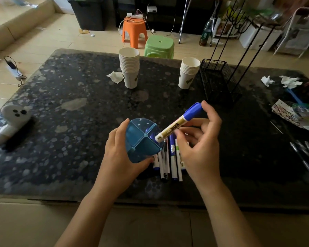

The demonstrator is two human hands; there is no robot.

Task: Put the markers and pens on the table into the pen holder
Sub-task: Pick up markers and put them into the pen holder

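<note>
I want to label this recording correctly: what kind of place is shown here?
Probably a lived-in room at home, not an office: a low dark table, plastic stools on a tiled floor, a sofa edge, and storage clutter along the far wall.

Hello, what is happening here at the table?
A person is putting pens away. The left hand tilts the blue pen holder, and the right hand holds a blue-capped marker with its end at the opening. More markers and pens lie on the table beside it.
</note>
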